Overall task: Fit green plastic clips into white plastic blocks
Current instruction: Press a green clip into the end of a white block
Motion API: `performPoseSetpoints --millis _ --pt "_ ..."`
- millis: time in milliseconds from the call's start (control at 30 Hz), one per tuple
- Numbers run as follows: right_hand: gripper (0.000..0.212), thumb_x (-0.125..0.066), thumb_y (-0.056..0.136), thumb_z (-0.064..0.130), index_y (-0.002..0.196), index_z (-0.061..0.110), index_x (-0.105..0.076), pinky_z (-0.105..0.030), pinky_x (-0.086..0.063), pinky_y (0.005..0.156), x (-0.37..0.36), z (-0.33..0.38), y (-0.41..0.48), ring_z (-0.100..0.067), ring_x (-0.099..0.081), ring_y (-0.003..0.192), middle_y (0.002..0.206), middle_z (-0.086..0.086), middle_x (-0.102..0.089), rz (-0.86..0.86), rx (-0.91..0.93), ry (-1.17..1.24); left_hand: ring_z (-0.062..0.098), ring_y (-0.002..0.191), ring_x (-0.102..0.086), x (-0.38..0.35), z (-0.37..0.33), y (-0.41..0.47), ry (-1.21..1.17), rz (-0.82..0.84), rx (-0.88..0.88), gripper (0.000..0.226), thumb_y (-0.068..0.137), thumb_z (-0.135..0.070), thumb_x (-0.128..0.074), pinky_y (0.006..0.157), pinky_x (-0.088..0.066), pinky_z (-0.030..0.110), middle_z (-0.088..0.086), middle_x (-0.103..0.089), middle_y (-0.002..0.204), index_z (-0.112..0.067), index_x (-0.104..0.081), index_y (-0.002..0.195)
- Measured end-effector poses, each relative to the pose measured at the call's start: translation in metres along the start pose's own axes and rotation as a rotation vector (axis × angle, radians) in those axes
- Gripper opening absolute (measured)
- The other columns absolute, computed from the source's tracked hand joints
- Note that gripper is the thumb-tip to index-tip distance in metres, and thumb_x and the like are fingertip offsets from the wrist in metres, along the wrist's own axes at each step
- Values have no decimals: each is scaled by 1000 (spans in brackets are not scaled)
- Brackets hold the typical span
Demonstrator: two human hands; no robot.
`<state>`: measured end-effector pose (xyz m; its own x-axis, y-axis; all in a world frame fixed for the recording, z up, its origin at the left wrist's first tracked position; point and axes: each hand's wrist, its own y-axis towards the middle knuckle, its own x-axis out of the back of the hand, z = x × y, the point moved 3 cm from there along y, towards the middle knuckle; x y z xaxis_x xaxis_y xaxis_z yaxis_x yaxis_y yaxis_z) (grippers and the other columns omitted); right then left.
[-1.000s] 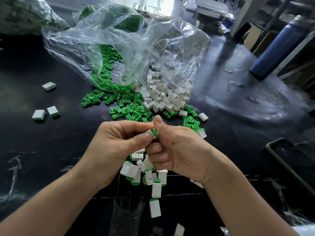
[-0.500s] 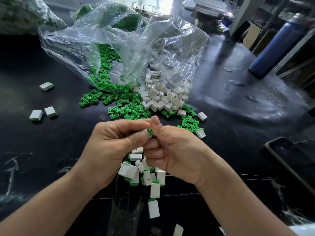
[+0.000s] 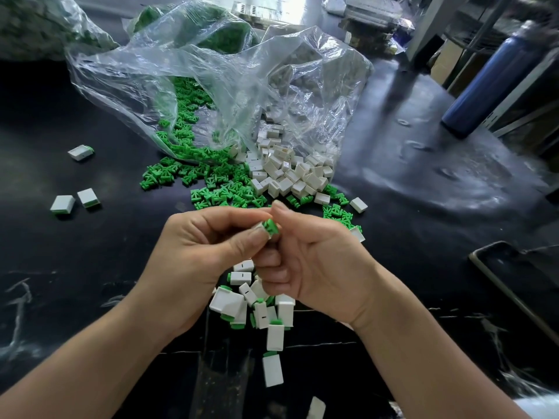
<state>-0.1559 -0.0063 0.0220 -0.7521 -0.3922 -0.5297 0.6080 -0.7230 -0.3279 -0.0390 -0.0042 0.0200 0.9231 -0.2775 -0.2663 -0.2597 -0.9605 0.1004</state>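
- Green clip [image 3: 270,227] pinched by right hand [image 3: 320,267], fingers curled.
- Gripped white block [image 3: 259,230] in left hand [image 3: 193,261].
- Held clip touching block, above assembled pile [image 3: 260,316].

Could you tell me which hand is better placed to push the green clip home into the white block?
Probably the right hand: it pinches the green clip, which sticks out of the white block that the left hand grips.

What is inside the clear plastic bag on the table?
Through the clear plastic bag show green clips on its left side and white blocks on its right; both spill out of its mouth onto the black table. Folds and glare cover what lies deeper inside.
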Motion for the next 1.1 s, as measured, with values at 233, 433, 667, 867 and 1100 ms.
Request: performPoseSetpoints --millis 233,433,667,867,1100 --pt "30 -47 77 40 81 10 -49 -16 -33 45 5 1 -2 -7 -37 47 55 5 -43 -91 55 -190 16 67 -69 5 0 1 -8 -15 70 21 60 -9 -70 64 -53 22 8 -73 74 -14 -76 79" --pt "33 -48 76 37 87 6 -52 -14 -36 48 4 4 -6 -6 -39 51 61 3 -43 -68 74 -295 23 68 -69 4 -1 2 -22 -8 106 21 65 -8 -62 63 -54 22 15 -73 90 -13 -77 78" --pt "44 -44 90 30 108 -7 -56 -14 -35 51 7 1 -5 -6 -39 53 60 5 -44 -93 66 -386 27 68 -71 7 4 2 47 17 215 20 65 -11 -62 62 -58 28 20 -71 77 -14 -77 78" --pt "38 -37 98 24 120 -2 -55 -17 -32 52 7 -3 -2 -7 -36 55 63 5 -41 -181 93 -503 37 68 -69 7 4 2 107 3 191 22 68 -14 -60 63 -59 33 24 -70 75 -11 -76 83" --pt "34 -37 99 22 121 8 -59 -17 -32 51 6 -7 2 -7 -34 55 62 5 -40 -258 151 -557 33 57 -68 0 2 0 92 -61 106 23 67 -10 -57 55 -57 28 22 -69 67 -18 -77 72"
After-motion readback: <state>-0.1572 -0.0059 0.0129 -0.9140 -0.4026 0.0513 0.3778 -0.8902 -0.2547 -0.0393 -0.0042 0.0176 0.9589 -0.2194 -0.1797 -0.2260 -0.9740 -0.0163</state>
